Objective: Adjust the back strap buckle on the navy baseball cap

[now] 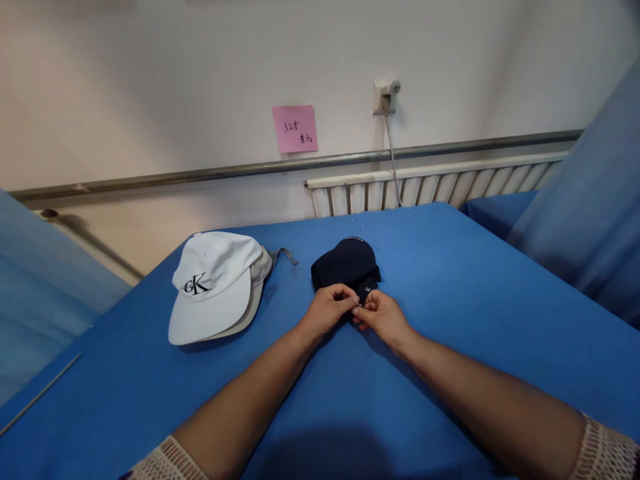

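With fingertips pinched narrow, my left hand (330, 308) and right hand (385, 319) meet on the near edge of the dark cap (345, 263), whose bulk lies on the blue table (470, 300) just beyond them, longer crosswise, nearer my left

We see a near-black cap (345, 263) with small white marks (355, 239), a white cap (215, 253) with black letters (197, 285), a beige cap (261, 269), a blue tabletop (465, 287), a pink note (295, 137) with dark writing (291, 127), blue curtains (593, 200) and cream openwork sleeves (170, 461).
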Available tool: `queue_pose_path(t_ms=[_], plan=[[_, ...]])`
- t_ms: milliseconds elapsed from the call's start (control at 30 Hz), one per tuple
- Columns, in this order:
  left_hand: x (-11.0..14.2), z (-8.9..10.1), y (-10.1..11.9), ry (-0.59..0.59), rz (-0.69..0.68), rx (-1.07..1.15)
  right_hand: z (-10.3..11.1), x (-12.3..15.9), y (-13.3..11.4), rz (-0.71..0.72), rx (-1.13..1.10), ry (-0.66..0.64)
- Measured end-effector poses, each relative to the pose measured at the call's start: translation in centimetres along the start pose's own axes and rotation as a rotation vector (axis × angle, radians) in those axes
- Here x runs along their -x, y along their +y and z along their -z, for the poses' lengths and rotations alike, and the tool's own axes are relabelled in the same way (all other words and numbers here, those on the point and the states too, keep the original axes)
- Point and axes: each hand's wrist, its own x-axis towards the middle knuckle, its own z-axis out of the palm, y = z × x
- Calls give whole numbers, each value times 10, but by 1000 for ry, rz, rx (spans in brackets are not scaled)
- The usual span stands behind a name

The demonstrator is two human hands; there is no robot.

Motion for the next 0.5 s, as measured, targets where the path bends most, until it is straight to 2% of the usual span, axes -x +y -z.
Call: queue_pose_path(t_ms=[233,500], plan=[[2,-1,-1,7,5,6,1,-1,4,-17,-63,0],[-3,-1,-11,53,-66,-32,3,-1,3,-64,-124,2]])
